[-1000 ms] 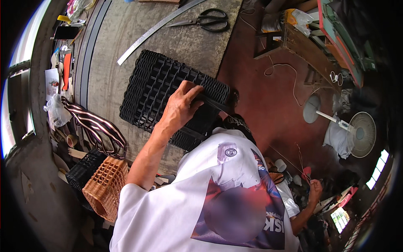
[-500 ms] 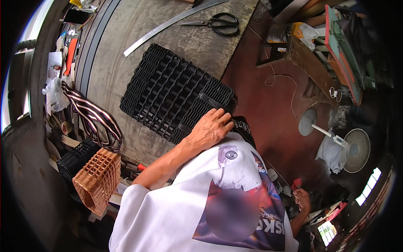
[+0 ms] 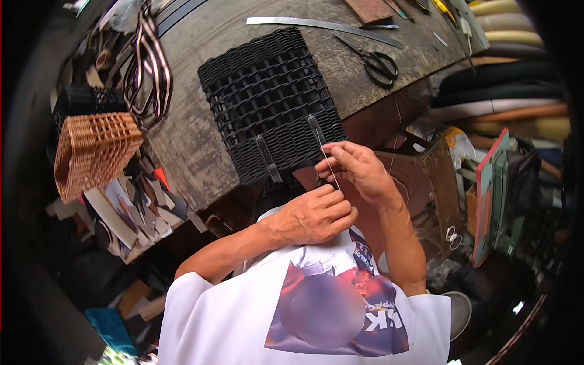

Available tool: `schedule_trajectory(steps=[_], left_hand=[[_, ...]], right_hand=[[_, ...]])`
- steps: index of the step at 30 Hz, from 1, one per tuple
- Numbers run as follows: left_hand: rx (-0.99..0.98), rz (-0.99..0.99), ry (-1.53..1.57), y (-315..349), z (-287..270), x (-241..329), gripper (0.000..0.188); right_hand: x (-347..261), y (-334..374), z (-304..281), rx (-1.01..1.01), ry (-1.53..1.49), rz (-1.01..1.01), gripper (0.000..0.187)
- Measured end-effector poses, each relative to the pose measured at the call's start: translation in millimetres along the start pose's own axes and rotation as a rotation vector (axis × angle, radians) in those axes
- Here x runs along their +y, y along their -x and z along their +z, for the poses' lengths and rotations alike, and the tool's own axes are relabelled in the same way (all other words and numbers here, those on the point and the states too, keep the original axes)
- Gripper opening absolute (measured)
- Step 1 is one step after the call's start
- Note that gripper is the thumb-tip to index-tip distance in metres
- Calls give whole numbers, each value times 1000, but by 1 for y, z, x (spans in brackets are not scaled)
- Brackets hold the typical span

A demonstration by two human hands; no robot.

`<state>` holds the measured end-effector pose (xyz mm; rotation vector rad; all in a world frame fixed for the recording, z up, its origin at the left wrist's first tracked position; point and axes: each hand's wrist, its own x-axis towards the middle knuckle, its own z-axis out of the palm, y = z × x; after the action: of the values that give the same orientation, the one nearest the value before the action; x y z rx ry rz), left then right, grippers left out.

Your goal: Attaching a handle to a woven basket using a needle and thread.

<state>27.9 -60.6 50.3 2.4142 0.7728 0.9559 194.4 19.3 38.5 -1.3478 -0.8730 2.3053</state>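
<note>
A black woven basket [image 3: 267, 91] lies on the worktable, its open lattice side up, with two dark stitched straps [image 3: 266, 158] at its near end. A thin pale thread [image 3: 333, 167] stretches from the right-hand strap down toward my left hand. My right hand [image 3: 362, 173] is beside that strap, thumb and fingertips closed around the thread. Just below the basket's near edge, my left hand [image 3: 316, 214] is curled closed against my shirt. Whatever its fingers grip is hidden.
Black-handled scissors [image 3: 380, 68] and a metal ruler [image 3: 322, 24] lie beyond the basket on the worktable [image 3: 176, 143]. A tan woven basket [image 3: 100, 149] and striped straps [image 3: 149, 73] sit at left. Rolls of material [image 3: 499, 85] are stacked at far right, near a wooden stand [image 3: 441, 182].
My right hand has come back from far out at the lower right to the basket's strap. The view has turned, and my left hand now lies below the basket's edge.
</note>
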Motion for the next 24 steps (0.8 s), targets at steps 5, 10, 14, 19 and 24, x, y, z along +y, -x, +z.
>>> schedule_trajectory(steps=[5, 10, 14, 19, 24], left_hand=[[141, -155, -260, 25, 31, 29, 35], [92, -745, -778, 50, 49, -19, 68], [17, -731, -942, 41, 50, -52, 57], [-54, -755, -885, -20, -39, -44, 48], [-198, -879, -519, -57, -130, -61, 37]], right_hand=[[5, -25, -18, -225, -259, 140, 18], [16, -28, -16, -127, 217, -94, 12], [-6, -29, -18, -171, 456, -290, 15], [-72, -25, -1, -225, 404, -590, 17], [-139, -34, 47, -125, 588, -762, 17]])
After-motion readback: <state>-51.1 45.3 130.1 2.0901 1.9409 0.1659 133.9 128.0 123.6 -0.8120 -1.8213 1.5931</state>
